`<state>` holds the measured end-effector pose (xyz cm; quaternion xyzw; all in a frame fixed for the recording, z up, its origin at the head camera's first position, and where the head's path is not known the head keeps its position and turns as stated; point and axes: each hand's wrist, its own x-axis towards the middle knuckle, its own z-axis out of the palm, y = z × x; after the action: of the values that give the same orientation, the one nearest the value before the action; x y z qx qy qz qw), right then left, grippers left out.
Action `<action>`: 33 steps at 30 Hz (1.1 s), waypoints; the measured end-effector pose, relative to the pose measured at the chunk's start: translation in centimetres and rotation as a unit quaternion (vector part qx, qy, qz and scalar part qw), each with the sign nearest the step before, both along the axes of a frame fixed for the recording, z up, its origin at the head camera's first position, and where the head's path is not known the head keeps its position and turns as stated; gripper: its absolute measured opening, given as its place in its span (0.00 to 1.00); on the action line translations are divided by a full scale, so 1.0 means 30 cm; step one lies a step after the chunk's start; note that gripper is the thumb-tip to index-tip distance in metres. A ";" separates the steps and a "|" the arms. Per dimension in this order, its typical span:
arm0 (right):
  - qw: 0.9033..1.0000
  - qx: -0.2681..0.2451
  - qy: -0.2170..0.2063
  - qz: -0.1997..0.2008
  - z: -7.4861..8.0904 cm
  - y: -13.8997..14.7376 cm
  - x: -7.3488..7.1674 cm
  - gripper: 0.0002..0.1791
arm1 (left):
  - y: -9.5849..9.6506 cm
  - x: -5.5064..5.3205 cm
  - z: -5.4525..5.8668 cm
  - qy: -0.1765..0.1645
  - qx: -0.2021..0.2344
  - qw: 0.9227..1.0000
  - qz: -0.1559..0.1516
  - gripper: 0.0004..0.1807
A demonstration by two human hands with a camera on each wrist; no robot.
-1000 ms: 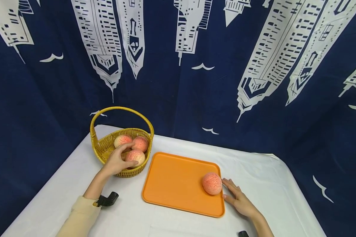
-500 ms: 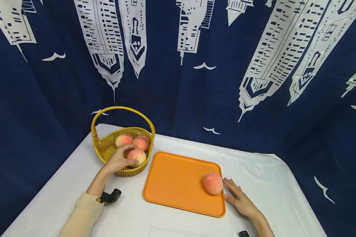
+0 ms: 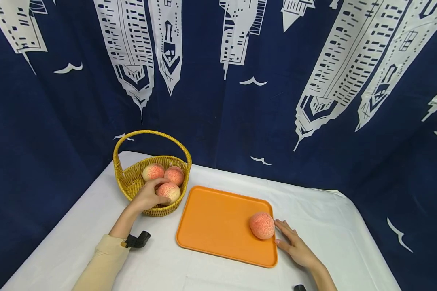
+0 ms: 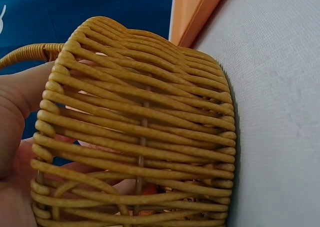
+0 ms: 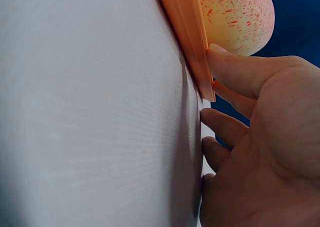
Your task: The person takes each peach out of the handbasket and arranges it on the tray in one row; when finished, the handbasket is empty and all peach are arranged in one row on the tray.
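Note:
In the head view my left hand reaches into a yellow wicker basket, thumb and fingers around the front peach. Two more peaches, a cream-and-pink one and a pinker one, lie behind it. The left wrist view shows the basket's woven wall hiding most of the grip. My right hand lies at the right edge of an orange tray, fingers extended and holding nothing. Its thumb touches the rim in the right wrist view, beside a peach on the tray.
A white cloth covers the table. The basket's tall handle arches over its opening. Behind the table hangs a navy curtain with white building prints. A black wrist device sits on the left wrist.
My left hand's fingers have drawn in around the front peach, which stays in the basket. The right hand and the tray hold still, while the view shifts slightly.

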<state>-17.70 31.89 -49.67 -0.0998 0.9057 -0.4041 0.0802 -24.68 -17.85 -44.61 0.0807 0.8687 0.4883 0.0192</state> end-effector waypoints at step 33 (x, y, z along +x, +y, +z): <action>1.000 -0.004 0.012 0.003 0.009 0.001 0.001 0.34 | 0.017 0.014 0.025 0.078 0.026 0.996 0.038 0.35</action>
<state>-17.68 31.91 -49.39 -0.1072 0.9048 -0.4062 0.0705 -24.27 -17.35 -43.86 0.0861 0.8568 0.5036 -0.0696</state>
